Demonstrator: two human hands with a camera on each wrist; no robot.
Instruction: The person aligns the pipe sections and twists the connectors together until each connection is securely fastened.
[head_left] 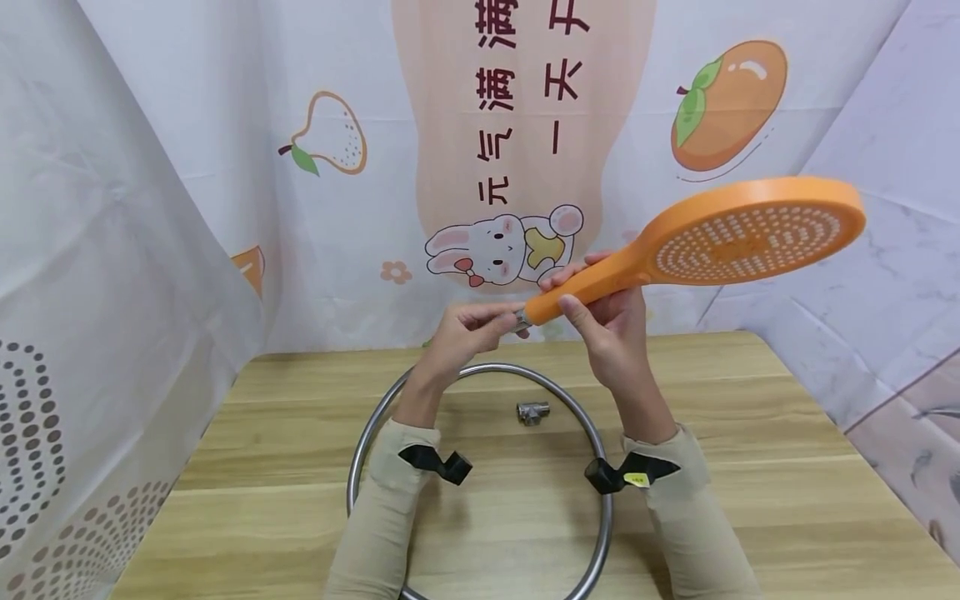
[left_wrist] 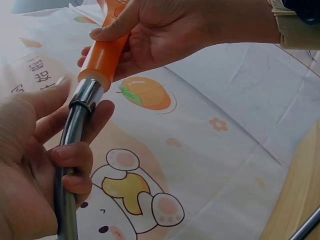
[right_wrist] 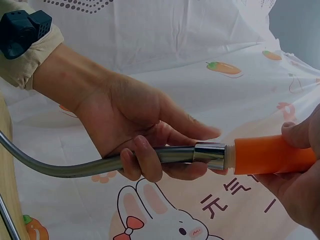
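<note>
An orange shower head (head_left: 750,237) is held up above the table, its white-dotted spray face tilted down. My right hand (head_left: 615,325) grips its handle (right_wrist: 270,155), thumb along the near side. Against the handle's lower end sits the chrome end nut (right_wrist: 209,154) of a grey metal shower hose (left_wrist: 67,165). A pale ring shows between nut and handle in the right wrist view. My left hand (head_left: 468,337) holds the hose just below the nut, with its lower fingers (right_wrist: 145,155) curled round the hose. The left thumb and forefinger lie beside the nut.
The hose lies in a large loop (head_left: 600,533) on the wooden table (head_left: 765,467). Inside that loop is a small chrome tee fitting (head_left: 532,412). A printed cloth (head_left: 337,250) hangs behind the table and at both sides.
</note>
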